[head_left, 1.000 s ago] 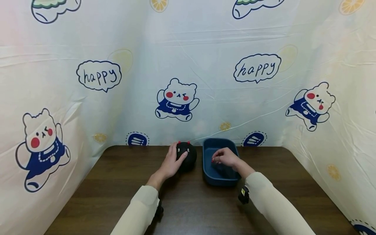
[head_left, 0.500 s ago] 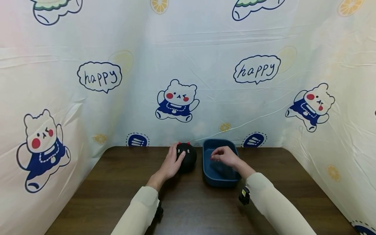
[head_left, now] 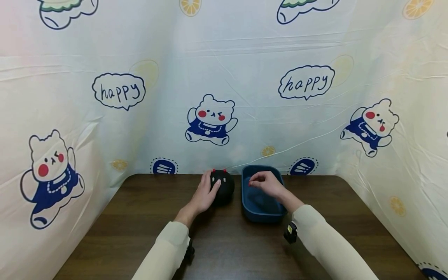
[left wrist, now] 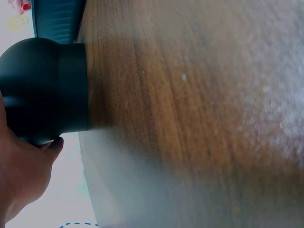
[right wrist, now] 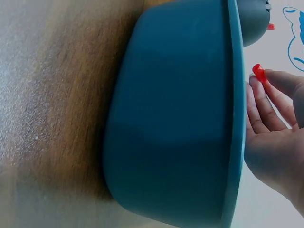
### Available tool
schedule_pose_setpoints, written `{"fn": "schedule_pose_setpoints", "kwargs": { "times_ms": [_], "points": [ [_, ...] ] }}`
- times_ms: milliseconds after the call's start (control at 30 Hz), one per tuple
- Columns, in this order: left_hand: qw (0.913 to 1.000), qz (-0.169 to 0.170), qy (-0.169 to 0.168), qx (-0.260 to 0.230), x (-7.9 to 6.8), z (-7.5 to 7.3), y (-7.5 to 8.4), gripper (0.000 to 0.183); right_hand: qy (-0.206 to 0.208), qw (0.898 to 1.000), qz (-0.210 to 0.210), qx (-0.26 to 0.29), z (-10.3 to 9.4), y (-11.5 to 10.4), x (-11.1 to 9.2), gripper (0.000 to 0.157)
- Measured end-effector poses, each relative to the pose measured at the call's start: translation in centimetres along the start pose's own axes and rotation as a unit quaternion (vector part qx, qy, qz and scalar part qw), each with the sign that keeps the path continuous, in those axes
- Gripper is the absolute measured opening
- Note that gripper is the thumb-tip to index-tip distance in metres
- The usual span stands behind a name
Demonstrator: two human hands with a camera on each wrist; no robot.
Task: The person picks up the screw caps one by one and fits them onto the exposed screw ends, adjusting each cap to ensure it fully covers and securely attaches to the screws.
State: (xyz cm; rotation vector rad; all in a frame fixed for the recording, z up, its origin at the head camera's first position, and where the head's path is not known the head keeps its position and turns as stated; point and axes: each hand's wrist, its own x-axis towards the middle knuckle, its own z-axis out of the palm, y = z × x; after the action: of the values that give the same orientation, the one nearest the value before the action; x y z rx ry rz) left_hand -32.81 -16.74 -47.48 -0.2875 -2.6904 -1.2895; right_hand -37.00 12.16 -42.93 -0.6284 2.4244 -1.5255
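My left hand [head_left: 203, 196] holds a round black object [head_left: 224, 196] near the back edge of the table, thumb on its front and fingers along its left side. Two small red knobs and two light metallic fittings show near its top. In the left wrist view this black object [left wrist: 33, 85] has a domed body and a straight-sided base that meets the tabletop. My right hand [head_left: 269, 184] is over the blue tub [head_left: 264, 217], pinching a small red piece [right wrist: 259, 72] with a flared, hollow-looking end between thumb and forefinger; the other fingers are loosely bent.
The blue tub stands just right of the black object, close to the back edge of the brown wooden table [head_left: 241, 249]. Behind and at both sides hangs a pale printed curtain [head_left: 245, 50]. Much of the tub's floor shows; my right hand covers part of it.
My right hand has shifted slightly left and up over the tub, with the red piece still pinched. My left hand and the black object have stayed in place.
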Motion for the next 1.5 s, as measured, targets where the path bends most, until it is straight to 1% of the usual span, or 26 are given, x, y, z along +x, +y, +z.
{"fn": "schedule_pose_setpoints", "kwargs": {
  "times_ms": [200,433,567,733,1000,1133,1300,1400,1500],
  "points": [
    [1.0000,-0.002,-0.002,0.000,0.2,-0.1,-0.1,0.075,0.010,1.000,-0.016,-0.008,0.3,-0.8,0.5,0.019],
    [1.0000,0.001,-0.001,0.003,0.6,-0.2,-0.2,0.075,0.028,0.999,-0.029,-0.012,0.9,-2.2,0.9,0.020],
    [1.0000,0.003,0.003,0.002,0.6,-0.1,-0.2,0.074,0.035,0.999,-0.024,-0.003,1.2,-2.9,1.2,0.017],
    [1.0000,0.003,0.004,0.001,0.5,0.0,-0.2,0.073,0.037,0.999,-0.028,0.012,1.6,-3.3,1.5,0.015],
    [1.0000,0.002,0.001,0.006,0.5,0.1,-0.3,0.075,0.045,0.998,-0.052,-0.001,2.4,-4.1,1.7,0.018],
    [1.0000,0.001,-0.001,0.004,0.4,0.0,-0.3,0.077,0.054,0.997,-0.057,-0.012,2.8,-4.6,1.9,0.017],
    [1.0000,0.001,-0.002,0.005,0.4,0.0,-0.3,0.076,0.068,0.996,-0.051,-0.029,3.3,-5.0,2.1,0.014],
    [1.0000,0.001,0.001,0.006,0.4,0.1,-0.3,0.075,0.072,0.996,-0.050,-0.026,3.6,-5.2,2.3,0.018],
    [0.9999,0.001,0.005,0.013,0.4,0.2,-0.3,0.074,0.072,0.995,-0.059,-0.019,3.9,-5.4,2.4,0.019]
  ]
}}
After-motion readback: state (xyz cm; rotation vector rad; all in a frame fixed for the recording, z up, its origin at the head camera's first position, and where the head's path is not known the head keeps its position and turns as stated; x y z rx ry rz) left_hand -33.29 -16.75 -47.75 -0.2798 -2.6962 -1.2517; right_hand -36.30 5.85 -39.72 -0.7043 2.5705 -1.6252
